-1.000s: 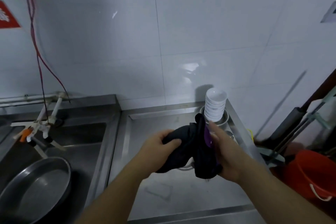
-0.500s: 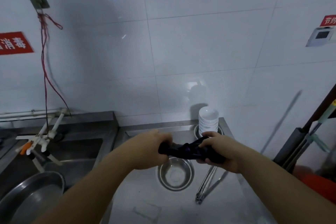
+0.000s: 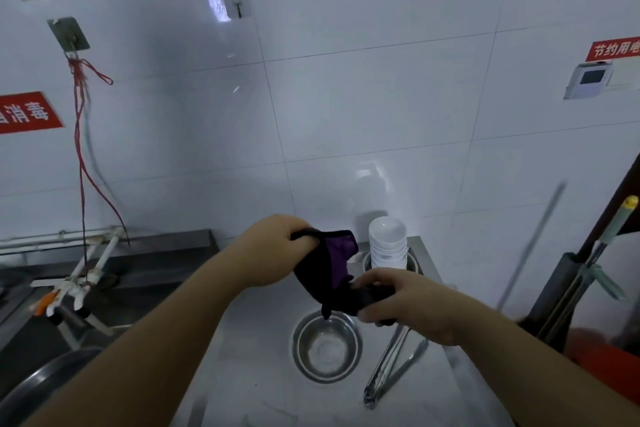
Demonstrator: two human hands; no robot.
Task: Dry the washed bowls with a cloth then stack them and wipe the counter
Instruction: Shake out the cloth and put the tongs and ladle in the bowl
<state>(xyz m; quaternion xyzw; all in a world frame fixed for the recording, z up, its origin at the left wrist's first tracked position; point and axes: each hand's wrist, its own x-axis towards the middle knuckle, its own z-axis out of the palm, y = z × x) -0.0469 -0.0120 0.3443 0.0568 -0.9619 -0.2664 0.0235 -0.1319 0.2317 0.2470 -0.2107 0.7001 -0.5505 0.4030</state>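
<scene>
Both hands hold a dark cloth (image 3: 327, 267) with a purple inner side above the steel surface (image 3: 263, 357). The left hand (image 3: 277, 246) grips the upper end of the cloth with its fingers curled around it, raised higher and nearer the wall. The right hand (image 3: 405, 302) clasps the lower end, fingers and thumb wrapped around the bunched fabric, and the cloth hangs slack between the two hands. A corner of it dangles just over a metal bowl (image 3: 327, 345) that stands upright on the surface below. Metal tongs (image 3: 391, 367) lie on the surface just to the right of that bowl. Behind the hands, at the back corner near the tiled wall, a stack of white bowls (image 3: 387, 243) stands upright inside another metal bowl. To the left is a sink (image 3: 31, 340) with a white tap (image 3: 79, 282) above it and a large metal basin (image 3: 38, 388) within. A red cord (image 3: 81, 149) hangs from a wall hook.
</scene>
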